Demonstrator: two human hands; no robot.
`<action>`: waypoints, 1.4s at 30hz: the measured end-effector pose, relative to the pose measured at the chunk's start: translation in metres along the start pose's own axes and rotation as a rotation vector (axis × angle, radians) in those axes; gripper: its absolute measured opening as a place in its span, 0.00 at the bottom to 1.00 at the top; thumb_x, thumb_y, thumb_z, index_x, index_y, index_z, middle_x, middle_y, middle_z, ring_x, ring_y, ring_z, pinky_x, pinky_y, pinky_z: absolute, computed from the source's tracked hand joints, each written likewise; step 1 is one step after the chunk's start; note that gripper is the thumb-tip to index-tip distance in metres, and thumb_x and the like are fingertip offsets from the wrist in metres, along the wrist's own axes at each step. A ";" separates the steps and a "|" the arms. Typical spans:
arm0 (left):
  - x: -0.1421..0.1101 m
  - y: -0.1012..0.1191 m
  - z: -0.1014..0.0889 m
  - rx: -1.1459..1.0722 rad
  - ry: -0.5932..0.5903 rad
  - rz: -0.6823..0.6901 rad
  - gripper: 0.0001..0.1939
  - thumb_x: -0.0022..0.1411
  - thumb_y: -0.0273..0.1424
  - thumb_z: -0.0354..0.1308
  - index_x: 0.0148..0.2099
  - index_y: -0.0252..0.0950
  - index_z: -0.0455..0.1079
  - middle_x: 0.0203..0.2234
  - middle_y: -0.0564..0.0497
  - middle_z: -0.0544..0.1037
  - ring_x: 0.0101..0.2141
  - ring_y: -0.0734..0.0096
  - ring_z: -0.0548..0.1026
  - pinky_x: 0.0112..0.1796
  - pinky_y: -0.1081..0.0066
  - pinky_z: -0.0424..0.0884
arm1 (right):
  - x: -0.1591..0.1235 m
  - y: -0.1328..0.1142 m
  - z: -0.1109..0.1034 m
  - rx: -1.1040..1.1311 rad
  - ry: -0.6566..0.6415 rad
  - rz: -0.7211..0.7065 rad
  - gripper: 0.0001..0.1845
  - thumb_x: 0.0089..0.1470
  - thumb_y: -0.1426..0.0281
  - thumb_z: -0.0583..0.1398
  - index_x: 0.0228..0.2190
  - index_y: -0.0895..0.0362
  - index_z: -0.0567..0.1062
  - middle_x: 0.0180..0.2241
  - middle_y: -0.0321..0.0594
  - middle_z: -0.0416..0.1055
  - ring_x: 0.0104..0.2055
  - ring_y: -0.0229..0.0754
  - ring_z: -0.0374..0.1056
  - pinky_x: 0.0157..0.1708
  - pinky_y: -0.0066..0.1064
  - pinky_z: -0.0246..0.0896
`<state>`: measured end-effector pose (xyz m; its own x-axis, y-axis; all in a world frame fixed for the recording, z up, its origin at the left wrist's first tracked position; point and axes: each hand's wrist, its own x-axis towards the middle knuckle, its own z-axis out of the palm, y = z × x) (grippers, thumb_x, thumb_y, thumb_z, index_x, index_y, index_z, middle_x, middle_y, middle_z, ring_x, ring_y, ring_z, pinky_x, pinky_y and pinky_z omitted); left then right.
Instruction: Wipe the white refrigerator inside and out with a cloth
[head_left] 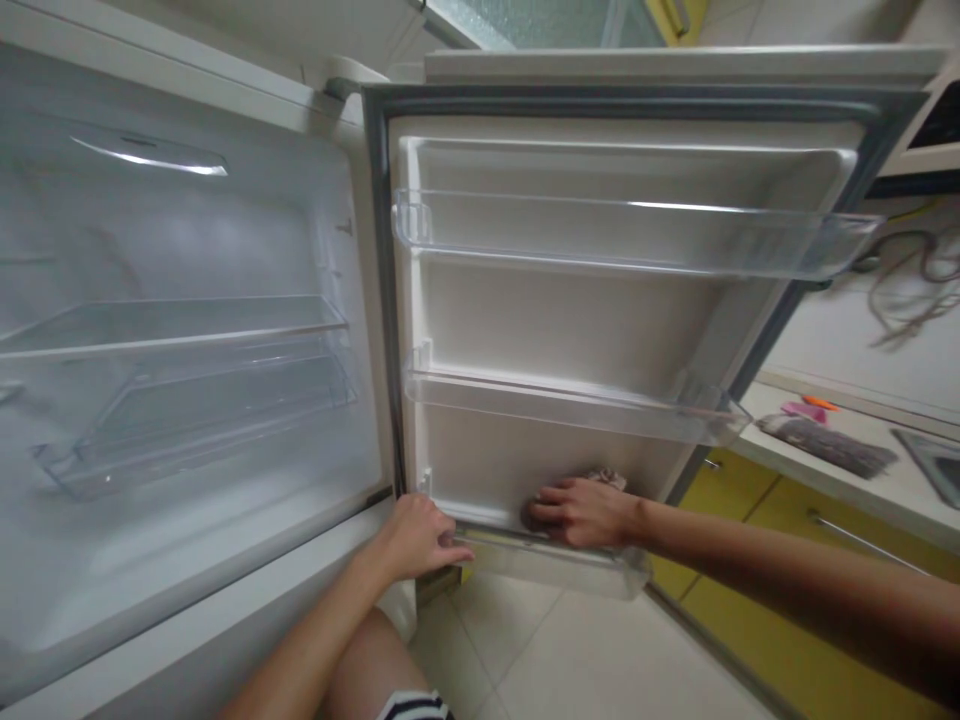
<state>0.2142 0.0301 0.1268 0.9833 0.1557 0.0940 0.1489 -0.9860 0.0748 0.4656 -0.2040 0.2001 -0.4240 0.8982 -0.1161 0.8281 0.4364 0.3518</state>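
The refrigerator door [570, 320] stands wide, its inner side facing me. My right hand [581, 512] reaches into the bottom door bin [555, 568] with a bunched brownish cloth [615, 479] under its fingers, pressed against the door's lower inner panel. At the hinge-side end of that same clear bin is my left hand [418, 538]. Its fingers curl over the bin's end, partly hidden, and the thumb stretches along the rim. Two more clear bins, a middle bin [555, 400] and an upper bin [622, 240], hang above my hands.
To the left is the fridge compartment [172, 240] with a glass shelf [180, 322] and a tilted clear plastic tray [217, 410]. A grey cloth [825, 445] and an orange-handled item [820, 403] lie on the counter [780, 400] at right, above yellow cabinets [795, 520]. Below is tiled floor [540, 650].
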 end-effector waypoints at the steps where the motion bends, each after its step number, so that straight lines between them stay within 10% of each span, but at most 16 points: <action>1: 0.000 0.000 -0.001 -0.007 -0.001 0.002 0.26 0.67 0.59 0.64 0.35 0.43 0.86 0.31 0.43 0.87 0.39 0.49 0.86 0.39 0.63 0.71 | 0.003 0.004 -0.013 -0.115 0.099 -0.005 0.16 0.75 0.72 0.55 0.49 0.55 0.84 0.57 0.45 0.76 0.50 0.42 0.70 0.39 0.31 0.62; 7: 0.001 0.001 -0.008 -0.036 -0.030 0.000 0.22 0.63 0.57 0.69 0.36 0.45 0.87 0.32 0.45 0.88 0.39 0.51 0.86 0.38 0.65 0.70 | 0.069 0.018 -0.035 -0.515 0.690 0.155 0.26 0.71 0.73 0.60 0.67 0.54 0.73 0.74 0.43 0.60 0.52 0.45 0.69 0.42 0.36 0.64; 13: -0.001 0.003 -0.009 -0.031 -0.054 -0.027 0.19 0.62 0.54 0.72 0.36 0.44 0.86 0.33 0.46 0.88 0.41 0.51 0.85 0.42 0.63 0.72 | 0.112 0.015 0.003 -0.491 0.549 -0.245 0.17 0.74 0.63 0.58 0.58 0.51 0.81 0.72 0.39 0.64 0.47 0.41 0.70 0.37 0.33 0.63; 19: -0.002 0.001 -0.001 -0.027 -0.051 -0.047 0.20 0.61 0.55 0.72 0.36 0.44 0.86 0.33 0.45 0.88 0.42 0.47 0.86 0.44 0.60 0.73 | 0.116 0.035 -0.054 -0.676 0.759 0.163 0.26 0.73 0.72 0.56 0.69 0.53 0.72 0.73 0.42 0.61 0.55 0.45 0.68 0.43 0.37 0.68; 25: 0.000 0.001 0.002 -0.044 -0.030 -0.050 0.21 0.61 0.56 0.72 0.37 0.44 0.86 0.34 0.46 0.88 0.42 0.49 0.85 0.46 0.60 0.73 | 0.145 0.012 -0.010 -0.574 0.693 0.118 0.24 0.74 0.68 0.58 0.68 0.50 0.74 0.77 0.33 0.50 0.63 0.48 0.62 0.41 0.36 0.65; 32: -0.004 0.004 -0.003 -0.047 -0.011 -0.039 0.20 0.62 0.55 0.72 0.37 0.43 0.86 0.34 0.46 0.88 0.43 0.50 0.85 0.46 0.61 0.74 | 0.054 0.008 0.021 -0.485 0.503 -0.157 0.16 0.75 0.66 0.57 0.51 0.43 0.85 0.75 0.23 0.57 0.51 0.42 0.70 0.36 0.35 0.62; 37: -0.001 0.004 -0.002 -0.052 0.029 -0.019 0.18 0.63 0.52 0.71 0.37 0.43 0.85 0.33 0.46 0.88 0.42 0.49 0.85 0.43 0.62 0.74 | -0.038 0.016 -0.020 -0.583 0.518 0.022 0.21 0.73 0.73 0.55 0.56 0.49 0.83 0.69 0.30 0.68 0.56 0.51 0.70 0.41 0.40 0.66; 42: 0.004 0.006 0.003 -0.056 0.062 0.010 0.22 0.71 0.53 0.63 0.37 0.41 0.85 0.33 0.44 0.87 0.40 0.49 0.85 0.42 0.60 0.73 | -0.030 0.028 -0.037 -0.569 0.621 0.340 0.13 0.73 0.71 0.60 0.49 0.48 0.84 0.67 0.40 0.70 0.57 0.50 0.69 0.46 0.41 0.61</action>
<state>0.2195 0.0250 0.1251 0.9762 0.1509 0.1557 0.1314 -0.9830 0.1286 0.4877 -0.2204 0.2483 -0.4478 0.7117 0.5413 0.7083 -0.0871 0.7005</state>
